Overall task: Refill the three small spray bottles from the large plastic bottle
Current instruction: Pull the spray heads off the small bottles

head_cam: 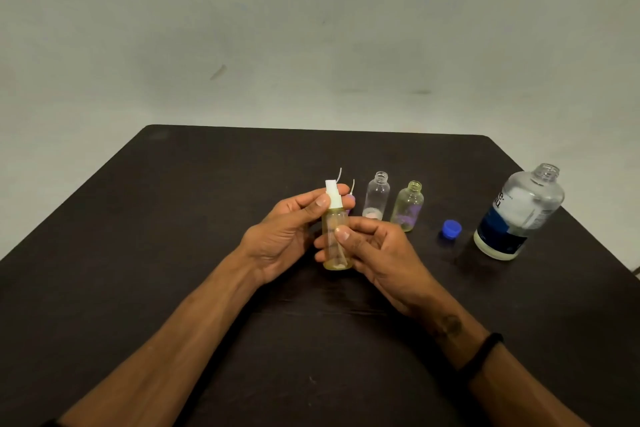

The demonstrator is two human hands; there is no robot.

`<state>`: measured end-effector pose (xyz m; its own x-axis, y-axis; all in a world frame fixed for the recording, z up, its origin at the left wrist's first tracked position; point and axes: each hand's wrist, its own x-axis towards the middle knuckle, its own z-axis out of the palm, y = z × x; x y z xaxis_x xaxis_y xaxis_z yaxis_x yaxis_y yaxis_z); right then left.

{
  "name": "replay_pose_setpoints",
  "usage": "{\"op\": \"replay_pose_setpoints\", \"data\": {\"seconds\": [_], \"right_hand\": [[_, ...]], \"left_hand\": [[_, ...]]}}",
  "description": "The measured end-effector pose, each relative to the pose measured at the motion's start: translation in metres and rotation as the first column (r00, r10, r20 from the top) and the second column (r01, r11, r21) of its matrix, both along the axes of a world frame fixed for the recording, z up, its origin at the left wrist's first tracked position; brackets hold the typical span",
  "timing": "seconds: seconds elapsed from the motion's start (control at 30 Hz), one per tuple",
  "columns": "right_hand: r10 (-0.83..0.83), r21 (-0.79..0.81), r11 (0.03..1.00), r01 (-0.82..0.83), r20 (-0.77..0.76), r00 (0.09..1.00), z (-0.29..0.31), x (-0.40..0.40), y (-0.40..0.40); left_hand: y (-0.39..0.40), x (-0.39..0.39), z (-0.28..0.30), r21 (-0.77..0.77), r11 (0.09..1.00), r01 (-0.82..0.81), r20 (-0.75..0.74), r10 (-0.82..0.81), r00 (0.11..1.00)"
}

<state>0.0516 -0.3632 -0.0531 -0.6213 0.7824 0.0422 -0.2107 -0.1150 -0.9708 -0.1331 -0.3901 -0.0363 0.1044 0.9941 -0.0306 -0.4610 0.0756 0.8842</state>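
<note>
A yellowish small spray bottle [335, 239] stands upright at the table's middle. My right hand [375, 251] grips its body, and my left hand [289, 229] pinches its white spray head [333, 195]. Behind my hands stand two small bottles without tops: a clear one [377, 196] and a yellowish one [408, 206]. Two removed spray tops with thin dip tubes [350, 196] lie behind my left fingers, mostly hidden. The large plastic bottle [519, 215] stands uncapped at the right, with a blue-and-white label and little liquid showing. Its blue cap [451, 229] lies on the table beside it.
Everything rests on a dark table [207, 218] with a pale wall behind. The table's right edge runs close to the large bottle. A black band circles my right wrist [483, 350].
</note>
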Motion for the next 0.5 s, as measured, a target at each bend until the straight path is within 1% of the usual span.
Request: {"op": "replay_pose_setpoints", "data": {"seconds": [0.13,0.23,0.33,0.4,0.5], "right_hand": [[-0.038,0.052,0.998,0.037,0.013,0.999,-0.001,-0.001,-0.002],[-0.091,0.162,0.983,0.081,0.056,0.994,-0.001,-0.001,-0.002],[-0.159,0.248,0.960,0.132,0.094,0.983,-0.003,-0.001,-0.002],[-0.252,0.337,0.922,0.192,0.144,0.957,-0.005,-0.002,-0.003],[-0.437,0.499,0.815,0.294,0.196,0.878,-0.007,-0.003,-0.005]], "left_hand": [[-0.001,0.000,0.000,0.038,0.999,-0.028,-0.043,0.030,0.999],[-0.002,0.001,0.001,0.078,0.994,-0.071,-0.097,0.078,0.992],[-0.005,0.005,0.002,0.108,0.983,-0.147,-0.127,0.160,0.979],[-0.006,0.008,0.002,0.130,0.968,-0.214,-0.142,0.232,0.962],[-0.005,0.014,0.000,0.137,0.926,-0.352,-0.151,0.371,0.916]]}}
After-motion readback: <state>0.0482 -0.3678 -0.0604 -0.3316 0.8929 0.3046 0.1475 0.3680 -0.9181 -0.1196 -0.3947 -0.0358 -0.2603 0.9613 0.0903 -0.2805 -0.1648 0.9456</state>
